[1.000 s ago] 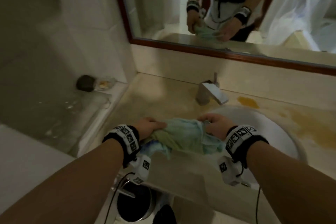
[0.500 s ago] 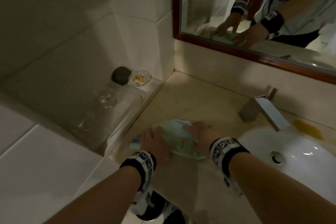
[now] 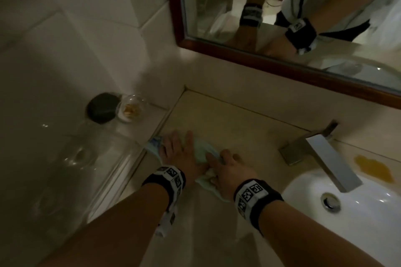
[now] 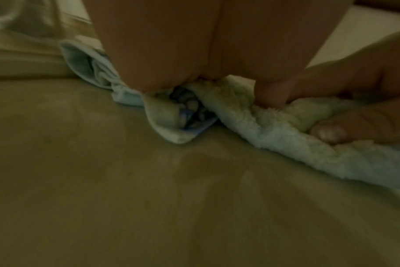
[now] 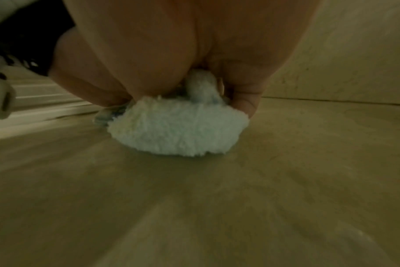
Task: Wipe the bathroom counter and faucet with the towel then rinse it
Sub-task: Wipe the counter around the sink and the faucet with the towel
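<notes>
A pale green-blue towel (image 3: 200, 152) lies bunched on the left part of the beige counter (image 3: 230, 119). My left hand (image 3: 179, 147) presses flat on it with straight fingers, near the counter's left edge. Just to its right, my right hand (image 3: 227, 167) grips the towel's near end with curled fingers. In the left wrist view the towel (image 4: 274, 130) shows under my palm (image 4: 217, 36), with the right hand's fingers dug into it. In the right wrist view a fluffy wad of towel (image 5: 178, 131) bulges from under my right hand (image 5: 183, 36). The square metal faucet (image 3: 325, 154) stands to the right, untouched.
The white sink basin (image 3: 368, 212) lies below the faucet, with a yellow stain (image 3: 373, 167) on the counter behind it. On a lower ledge to the left stand a dark round object (image 3: 102, 110) and a small glass dish (image 3: 130, 108). A wood-framed mirror (image 3: 238, 50) hangs above.
Both hands have carried the towel from the counter's front edge down onto its left part and farther back. The left hand has flattened on it. My view has swung left.
</notes>
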A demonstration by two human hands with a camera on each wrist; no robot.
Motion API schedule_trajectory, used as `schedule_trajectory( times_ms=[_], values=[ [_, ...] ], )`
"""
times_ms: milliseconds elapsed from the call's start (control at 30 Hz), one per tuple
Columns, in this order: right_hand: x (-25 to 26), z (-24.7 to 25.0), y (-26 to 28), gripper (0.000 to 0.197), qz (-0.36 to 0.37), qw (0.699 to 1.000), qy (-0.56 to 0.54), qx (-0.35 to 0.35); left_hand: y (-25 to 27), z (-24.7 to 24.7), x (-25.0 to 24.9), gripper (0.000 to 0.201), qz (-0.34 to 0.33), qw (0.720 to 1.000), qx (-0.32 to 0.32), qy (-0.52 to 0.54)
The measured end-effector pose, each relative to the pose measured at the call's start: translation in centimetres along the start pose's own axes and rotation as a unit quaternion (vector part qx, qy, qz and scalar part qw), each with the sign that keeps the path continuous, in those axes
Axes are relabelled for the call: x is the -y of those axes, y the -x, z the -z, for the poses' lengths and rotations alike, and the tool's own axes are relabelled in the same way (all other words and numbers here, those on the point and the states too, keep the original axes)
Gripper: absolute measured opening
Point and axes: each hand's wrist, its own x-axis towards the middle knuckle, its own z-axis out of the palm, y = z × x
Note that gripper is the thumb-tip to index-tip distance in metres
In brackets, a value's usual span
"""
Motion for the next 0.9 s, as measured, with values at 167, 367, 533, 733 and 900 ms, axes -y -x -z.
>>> schedule_trajectory(
  times_ms=[167,367,533,733,900],
  values=[
    [-2.9,1.3,-3.4,0.068,-0.055,0.998,-0.027,-0.002,-6.1,2.0,-2.7,0.117,-0.039,0.999,0.021,-0.026],
    [-5.6,2.5,-6.0,0.069,-0.088,0.995,-0.045,-0.016,-10.8,3.2,-5.0,0.116,-0.079,0.996,0.008,-0.050],
    [-7.0,3.2,-6.7,0.068,-0.117,0.990,-0.060,-0.040,-12.9,3.9,-6.7,0.114,-0.105,0.992,0.013,-0.071],
    [-6.8,3.2,-6.8,0.067,-0.129,0.989,-0.062,-0.036,-13.0,3.8,-6.7,0.117,-0.119,0.992,-0.016,-0.041],
    [-6.5,4.2,-6.8,0.070,-0.128,0.991,-0.042,-0.007,-9.8,3.7,-6.5,0.139,-0.010,0.992,-0.027,0.126]
  ],
)
